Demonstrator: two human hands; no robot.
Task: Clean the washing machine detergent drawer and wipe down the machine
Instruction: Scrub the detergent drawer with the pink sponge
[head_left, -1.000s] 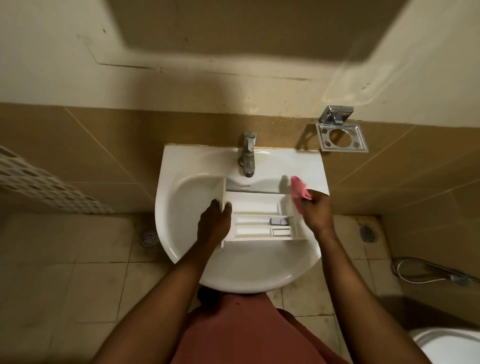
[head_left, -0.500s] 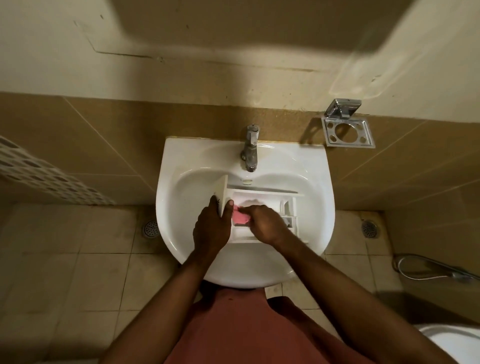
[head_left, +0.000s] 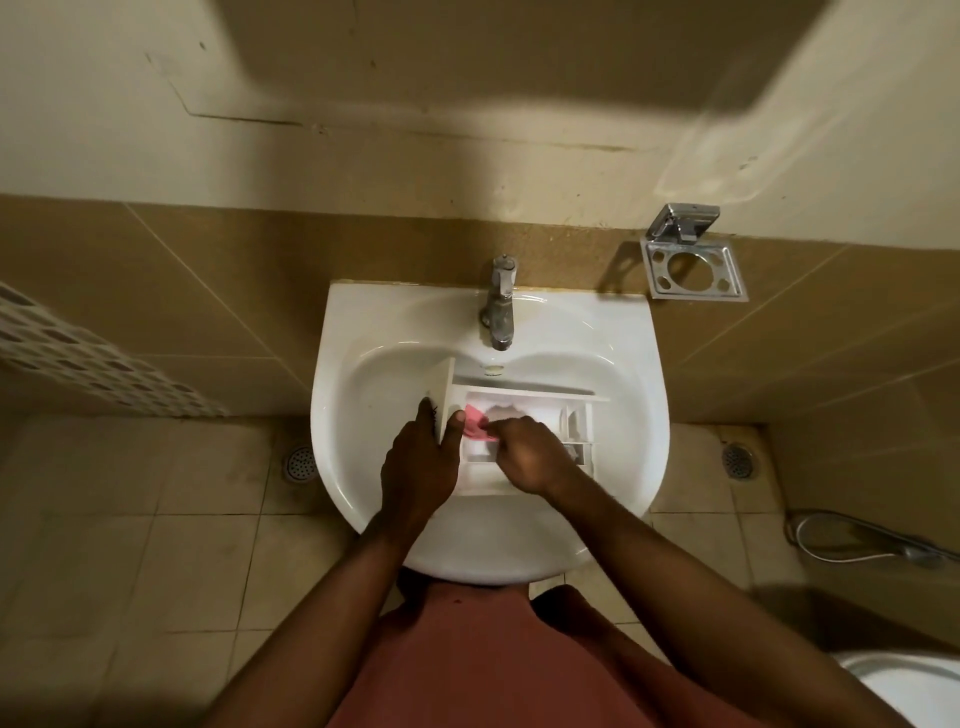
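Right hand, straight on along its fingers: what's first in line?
Beyond the pink cloth that the right hand pinches, probably the thumb of the left hand, gripping the upright drawer front panel; depth unclear.

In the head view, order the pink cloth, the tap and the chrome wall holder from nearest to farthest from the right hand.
1. pink cloth, held by the right hand in the drawer.
2. tap, straight ahead.
3. chrome wall holder, farther up to the right.

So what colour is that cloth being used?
Pink; the cloth in the drawer shows best in the head view.
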